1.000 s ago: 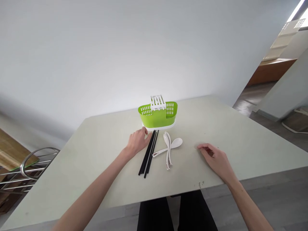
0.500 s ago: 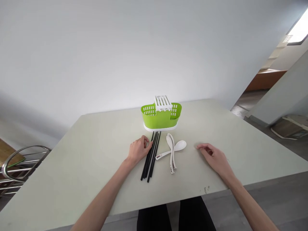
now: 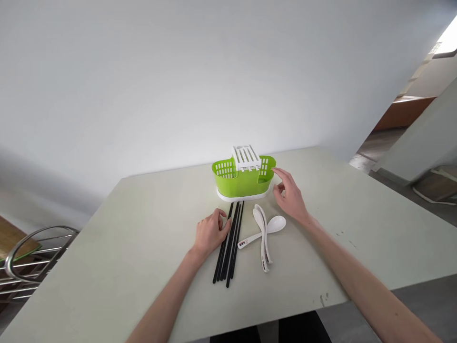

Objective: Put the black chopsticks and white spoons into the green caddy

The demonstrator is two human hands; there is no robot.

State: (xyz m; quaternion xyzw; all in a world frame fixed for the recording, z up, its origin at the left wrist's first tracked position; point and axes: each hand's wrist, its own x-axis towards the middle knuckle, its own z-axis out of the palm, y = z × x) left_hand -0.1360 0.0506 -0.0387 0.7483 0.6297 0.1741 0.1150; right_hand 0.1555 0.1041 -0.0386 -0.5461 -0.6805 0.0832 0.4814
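A green cutlery basket (image 3: 246,183) with a white slotted top (image 3: 247,157) and white base stands near the back of the table. My right hand (image 3: 291,197) is at its right end, thumb and fingers apart, index fingertip at the rim; I cannot tell whether it touches. Several black chopsticks (image 3: 232,243) lie side by side in front of the basket. Beside them my left hand (image 3: 210,233) rests on the table, fingers loosely bent and thumb apart, the thumb tip against the leftmost chopsticks. White spoons (image 3: 264,233) lie crossed to the right of the chopsticks.
The pale table (image 3: 150,238) meets a white wall (image 3: 160,85) at the back. A metal-framed stool (image 3: 32,259) stands beyond the left edge. Another stool-like thing (image 3: 441,186) is on the floor at far right.
My right hand has moved forward and left from the table to the basket's right end. My left hand stays beside the chopsticks. The view has shifted slightly.
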